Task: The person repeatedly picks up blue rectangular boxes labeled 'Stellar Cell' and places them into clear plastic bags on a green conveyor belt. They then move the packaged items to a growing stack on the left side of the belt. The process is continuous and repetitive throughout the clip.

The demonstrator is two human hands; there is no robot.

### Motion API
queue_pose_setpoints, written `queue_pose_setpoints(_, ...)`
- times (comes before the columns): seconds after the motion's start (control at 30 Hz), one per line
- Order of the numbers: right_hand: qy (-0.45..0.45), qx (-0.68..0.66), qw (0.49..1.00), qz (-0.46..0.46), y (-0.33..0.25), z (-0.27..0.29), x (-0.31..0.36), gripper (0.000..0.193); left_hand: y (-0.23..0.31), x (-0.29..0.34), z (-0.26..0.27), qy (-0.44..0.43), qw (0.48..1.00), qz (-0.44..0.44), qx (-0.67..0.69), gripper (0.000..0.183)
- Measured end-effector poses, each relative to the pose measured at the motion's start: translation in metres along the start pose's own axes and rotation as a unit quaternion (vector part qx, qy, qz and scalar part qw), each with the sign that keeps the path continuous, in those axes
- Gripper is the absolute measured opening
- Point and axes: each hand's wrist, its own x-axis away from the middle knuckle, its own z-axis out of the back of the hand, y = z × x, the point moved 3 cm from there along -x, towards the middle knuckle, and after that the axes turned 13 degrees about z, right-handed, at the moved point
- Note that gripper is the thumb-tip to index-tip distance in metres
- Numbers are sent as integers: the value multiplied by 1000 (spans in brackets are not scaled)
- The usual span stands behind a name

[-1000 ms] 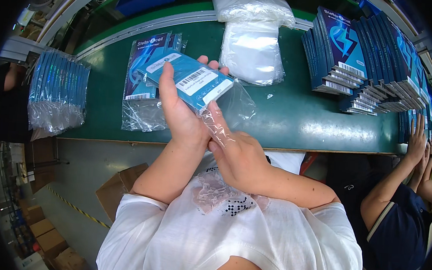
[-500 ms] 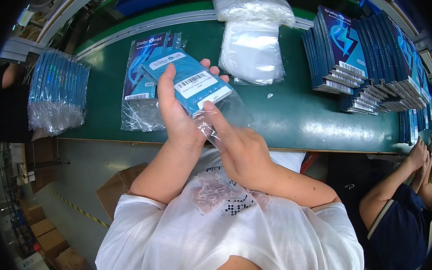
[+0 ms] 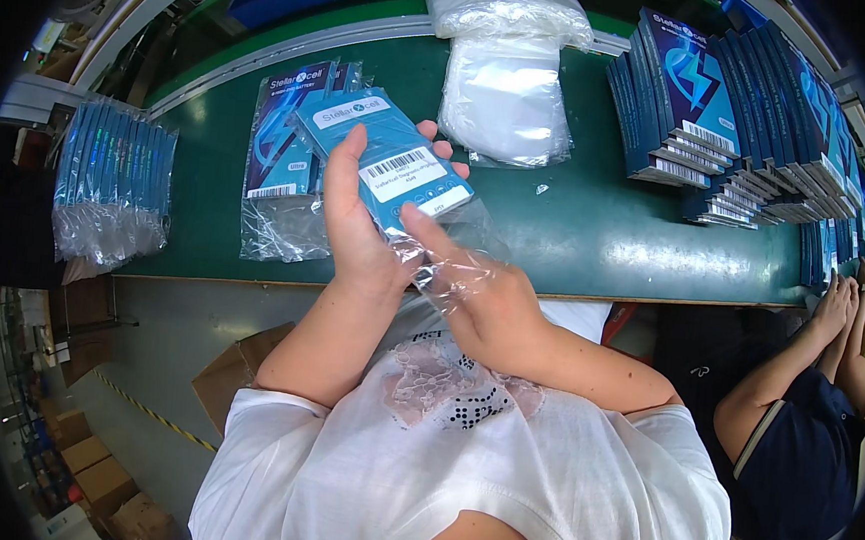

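My left hand (image 3: pixel 360 230) is wrapped around a flat blue box (image 3: pixel 366 143) that carries a white barcode label, thumb along one side and fingertips showing at the other. The box is inside a clear plastic bag (image 3: pixel 478 225), whose loose end hangs past the box's lower edge. My right hand (image 3: pixel 491 299) grips that loose plastic, with one fingertip pressed on the lower end of the box. Its other fingers are partly hidden beneath the plastic. Behind my left hand, bagged blue boxes (image 3: pixel 285 149) lie on the green table (image 3: pixel 645 250).
A stack of clear empty bags (image 3: pixel 505 99) lies at the far middle. Rows of blue boxes (image 3: pixel 685 97) stand at right; a bundle of bagged boxes (image 3: pixel 115 173) stands at left. Another person's hands (image 3: pixel 836 308) work at the far right. An open carton (image 3: pixel 234 377) sits below the table.
The box has tilted slightly toward me and moved a little right. My right fingertip has shifted slightly left along its lower end, and the loose plastic has bunched over my right hand.
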Motion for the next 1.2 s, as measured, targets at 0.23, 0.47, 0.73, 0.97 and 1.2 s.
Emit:
queue_pose_setpoints(0.23, 38, 45, 996, -59, 6, 5, 2, 81, 9, 6, 1, -49, 998, -21, -28, 42)
queue_pose_setpoints(0.47, -5, 54, 998, -44, -1, 6, -1, 81, 11, 8, 1, -41, 998, -37, -29, 52)
queue_pose_setpoints(0.73, -1, 56, 996, -70, -2, 12, -2, 77, 13, 7, 3, -56, 998, -30, -17, 48)
queue_pose_setpoints(0.97, 26, 85, 996, 27, -4, 6, 2, 74, 7, 4, 3, -63, 998, -17, 4, 47)
queue_pose_setpoints(1.2, 34, 118, 989, 80, -3, 8, 6, 73, 8, 5, 0, -45, 998, 39, -31, 43)
